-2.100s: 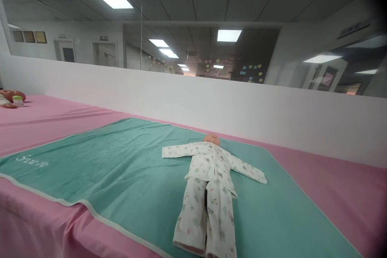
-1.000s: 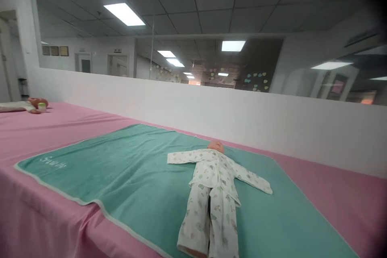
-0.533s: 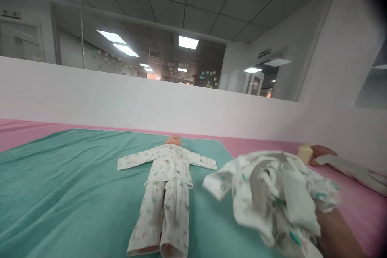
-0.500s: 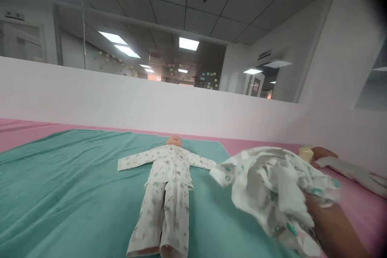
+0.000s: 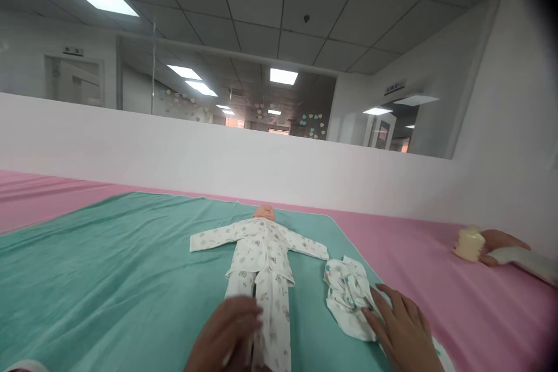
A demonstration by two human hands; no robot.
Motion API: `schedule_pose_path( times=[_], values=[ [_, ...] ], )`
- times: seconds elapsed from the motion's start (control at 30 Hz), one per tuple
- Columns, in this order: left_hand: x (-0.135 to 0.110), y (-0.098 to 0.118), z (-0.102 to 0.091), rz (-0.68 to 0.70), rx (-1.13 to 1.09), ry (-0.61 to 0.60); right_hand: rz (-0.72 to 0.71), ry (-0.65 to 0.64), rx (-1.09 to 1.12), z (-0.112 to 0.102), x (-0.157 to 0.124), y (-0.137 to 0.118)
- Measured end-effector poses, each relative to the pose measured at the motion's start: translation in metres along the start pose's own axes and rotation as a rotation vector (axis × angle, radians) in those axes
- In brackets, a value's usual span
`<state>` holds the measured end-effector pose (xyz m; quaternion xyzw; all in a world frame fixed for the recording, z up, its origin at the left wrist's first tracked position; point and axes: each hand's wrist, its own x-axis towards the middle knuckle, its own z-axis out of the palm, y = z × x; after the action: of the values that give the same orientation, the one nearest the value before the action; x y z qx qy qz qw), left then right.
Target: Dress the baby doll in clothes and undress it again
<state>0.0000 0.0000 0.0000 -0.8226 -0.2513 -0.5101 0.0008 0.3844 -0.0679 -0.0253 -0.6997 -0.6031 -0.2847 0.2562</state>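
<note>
A baby doll [image 5: 264, 213] lies on its back, dressed in a white printed long-sleeved top [image 5: 257, 244] and matching trousers [image 5: 274, 314]. My left hand [image 5: 229, 325] is over the trouser legs at the bottom, its fingers curled and blurred; whether it grips anything is hidden. To the right of the doll lies a bunched white baby garment or cloth with green prints [image 5: 346, 288]. My right hand [image 5: 403, 325] rests on its near right edge with fingers spread. More of the white fabric shows beneath that hand.
A green sheet [image 5: 131, 279] covers much of the pink bed surface [image 5: 418, 256]. At the far right sit a pale yellow bottle [image 5: 469, 244] and another doll's partly visible body [image 5: 505, 239]. Behind stands a low white wall [image 5: 218, 154] with glass above.
The white printed cloth has come down from the air onto the sheet's right side, and my right hand has opened on it. My left hand has entered over the trousers. The view has shifted.
</note>
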Motion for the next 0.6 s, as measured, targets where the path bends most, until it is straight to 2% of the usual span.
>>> schedule_pose_path(
  times=[0.03, 0.1, 0.17, 0.23, 0.3, 0.33, 0.4, 0.5, 0.6],
  values=[
    [0.017, -0.016, 0.008, -0.056, -0.008, 0.012, -0.057, 0.073, 0.023, -0.004, 0.001, -0.01],
    [0.05, -0.048, 0.025, -0.318, -0.084, -0.012, -0.167, 0.141, 0.169, -0.011, 0.01, -0.043],
    [0.08, -0.078, 0.044, -0.519, -0.173, -0.054, -0.153, 0.021, 0.374, -0.009, 0.031, -0.09],
    [0.107, -0.107, 0.065, -0.618, -0.187, -0.103, -0.166, -0.193, 0.57, 0.003, 0.067, -0.14],
    [0.128, -0.134, 0.086, -0.617, -0.179, -0.188, -0.179, -0.307, 0.643, 0.028, 0.113, -0.183],
    [0.136, -0.145, 0.096, -0.612, -0.18, -0.208, -0.148, -0.317, 0.622, 0.043, 0.137, -0.201],
    [0.148, -0.165, 0.112, -0.591, -0.187, -0.239, 0.017, -0.35, 0.484, 0.077, 0.18, -0.225],
    [0.156, -0.186, 0.125, -0.523, -0.203, -0.28, 0.192, -0.408, 0.349, 0.121, 0.222, -0.238],
    [0.157, -0.198, 0.132, -0.454, -0.194, -0.309, 0.262, -0.433, 0.33, 0.148, 0.239, -0.234]
  ],
)
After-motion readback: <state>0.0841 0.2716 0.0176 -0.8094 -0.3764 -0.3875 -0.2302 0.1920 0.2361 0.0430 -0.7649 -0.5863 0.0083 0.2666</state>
